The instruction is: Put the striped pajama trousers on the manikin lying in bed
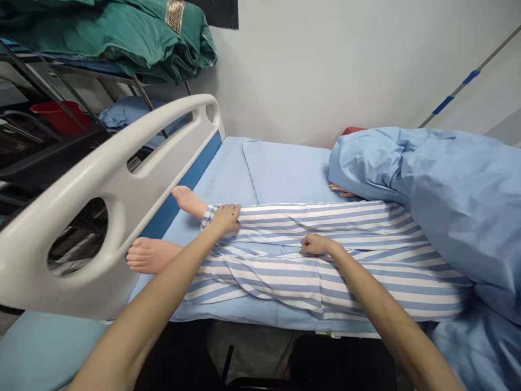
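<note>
Trousers (350, 220) run out from footboard (134, 201); step judged as leg-straightening. Left hand (226, 219) near it, right hand (316, 244) farther, both on cloth, fingers bent; cannot tell if either grips. Next move likely needs light, even tension.

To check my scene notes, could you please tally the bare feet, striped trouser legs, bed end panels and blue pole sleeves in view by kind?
Bare feet: 2
Striped trouser legs: 2
Bed end panel: 1
Blue pole sleeves: 2
Total: 7
</note>
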Available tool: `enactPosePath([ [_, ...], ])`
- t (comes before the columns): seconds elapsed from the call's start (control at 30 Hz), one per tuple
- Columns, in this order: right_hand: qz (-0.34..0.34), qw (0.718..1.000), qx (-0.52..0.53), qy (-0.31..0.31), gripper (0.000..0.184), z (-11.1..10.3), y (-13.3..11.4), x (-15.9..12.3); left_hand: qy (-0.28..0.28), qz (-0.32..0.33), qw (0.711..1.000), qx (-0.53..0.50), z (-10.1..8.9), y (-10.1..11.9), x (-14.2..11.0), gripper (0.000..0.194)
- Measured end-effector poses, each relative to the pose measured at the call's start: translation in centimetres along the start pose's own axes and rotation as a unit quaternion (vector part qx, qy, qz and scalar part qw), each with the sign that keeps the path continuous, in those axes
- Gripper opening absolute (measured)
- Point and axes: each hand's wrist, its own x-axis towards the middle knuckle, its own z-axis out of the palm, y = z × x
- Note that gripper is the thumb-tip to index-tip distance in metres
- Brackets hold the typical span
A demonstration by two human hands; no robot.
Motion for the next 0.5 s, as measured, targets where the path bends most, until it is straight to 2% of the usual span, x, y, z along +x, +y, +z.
enactPosePath([
  [0.07, -0.009, 0.995, 0.092, -0.047, 0.015, 0.1, 0.6, 0.4, -0.027, -0.001, 0.999, 0.042, 0.5, -0.7, 0.7, 0.047],
  [0.13, -0.011, 0.986, 0.139, -0.09, 0.013, 0.0, 0.5, 0.7, -0.043, -0.003, 0.997, 0.064, 0.4, -1.0, 0.9, 0.044],
  [0.2, -0.023, 0.979, 0.168, -0.112, 0.01, -0.3, 0.3, 0.8, -0.067, -0.014, 0.994, 0.081, -0.5, -1.1, 0.9, 0.044],
  [0.27, -0.044, 0.973, 0.194, -0.113, 0.01, -0.5, 0.0, 0.8, -0.086, -0.017, 0.991, 0.102, -2.2, -1.0, 1.1, 0.045],
  [0.37, -0.05, 0.978, 0.192, -0.066, 0.022, -0.6, 0.0, 0.7, -0.087, -0.02, 0.986, 0.137, -6.3, -0.8, 1.6, 0.048],
  [0.5, -0.057, 0.989, 0.081, 0.111, 0.042, -0.8, 1.1, 1.0, -0.073, -0.035, 0.984, 0.155, -12.8, 0.1, 2.2, 0.055],
])
